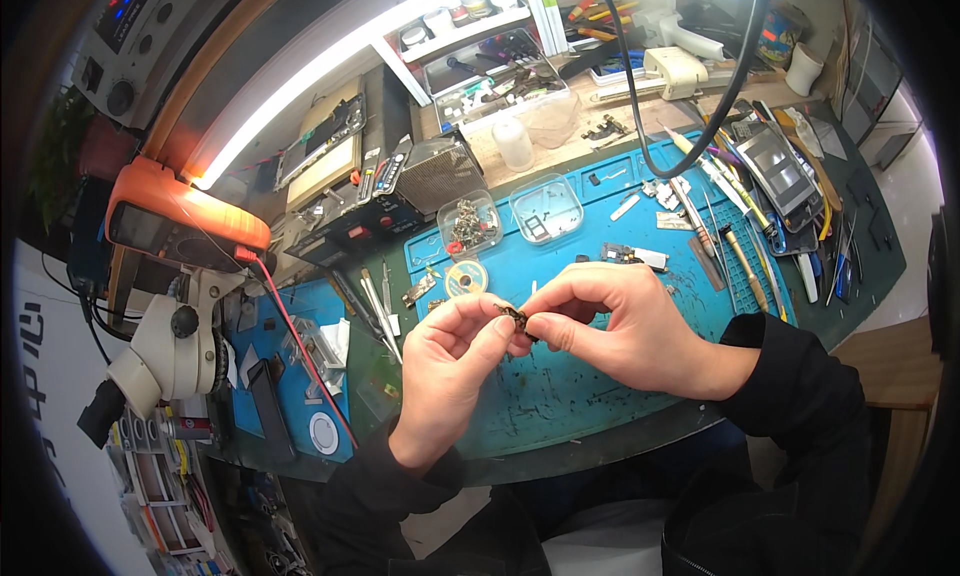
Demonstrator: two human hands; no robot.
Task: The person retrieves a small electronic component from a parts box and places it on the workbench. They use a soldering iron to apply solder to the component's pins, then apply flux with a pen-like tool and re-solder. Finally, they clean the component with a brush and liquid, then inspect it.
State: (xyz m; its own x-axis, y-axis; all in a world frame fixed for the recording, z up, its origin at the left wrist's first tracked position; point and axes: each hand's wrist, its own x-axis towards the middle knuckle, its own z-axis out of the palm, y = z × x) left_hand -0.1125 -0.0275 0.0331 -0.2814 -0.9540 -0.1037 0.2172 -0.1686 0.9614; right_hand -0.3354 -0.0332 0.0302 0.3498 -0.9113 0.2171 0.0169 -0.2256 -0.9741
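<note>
Over the middle of a blue work mat (570, 396), my two hands meet at a small dark electronic part (517, 319) with brownish, coppery bits. My left hand (455, 351) pinches it from the left between thumb and fingers. From the right, the thumb and forefinger of my right hand (625, 326) close on its other side. Fingertips cover much of the part, so its exact kind is hidden. Just beyond my hands lie a small circuit board piece (632, 256) and a yellowish ring-shaped spool (466, 278).
Two clear tubs stand behind, one of small metal parts (470, 224), one shallower (547, 211). Tweezers (380, 311) and an orange multimeter (180, 221) are left, by a microscope (165, 346). Screwdrivers and brushes (715, 191) crowd the right. A black cable (640, 106) loops overhead.
</note>
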